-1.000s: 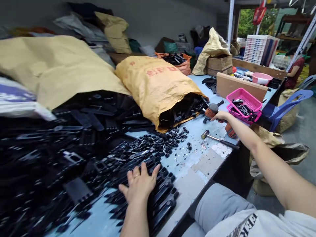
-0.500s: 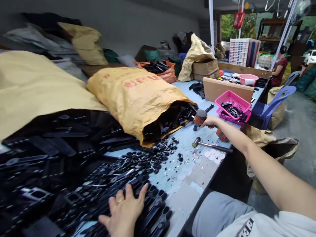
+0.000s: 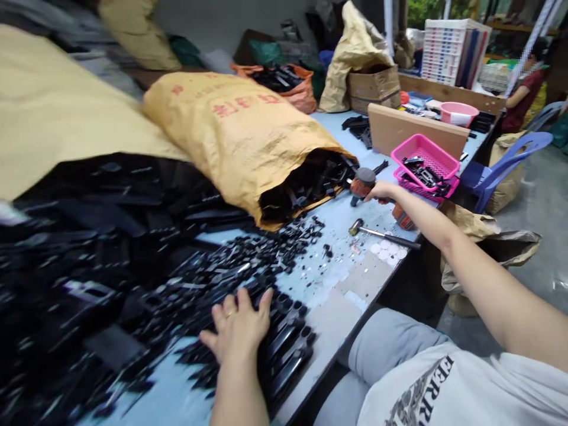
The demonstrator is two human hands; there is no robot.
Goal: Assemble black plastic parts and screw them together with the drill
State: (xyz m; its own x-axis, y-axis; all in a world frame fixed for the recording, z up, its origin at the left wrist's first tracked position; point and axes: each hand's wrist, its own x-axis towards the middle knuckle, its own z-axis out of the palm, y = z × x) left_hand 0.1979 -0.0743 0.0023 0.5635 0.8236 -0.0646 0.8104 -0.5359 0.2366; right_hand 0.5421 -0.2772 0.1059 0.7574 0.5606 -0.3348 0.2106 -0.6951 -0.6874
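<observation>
My left hand lies with fingers spread on a row of long black plastic parts set side by side near the table's front edge. Further along the table, my right hand is closed around the handle of an orange and grey cordless drill. The drill is on its side, with its battery end towards the edge. A hammer with a black grip lies just in front of it. Small black pieces and screws are heaped between the two hands.
A yellow sack spills black parts towards the middle, and a larger pile covers the left. Pink baskets stand beyond the drill, before a brown board. A blue chair and a seated person are at the right.
The view has tilted down and shifted, so the table things sit higher in the picture. My left hand stays spread on the black parts, and my right hand stays on the drill.
</observation>
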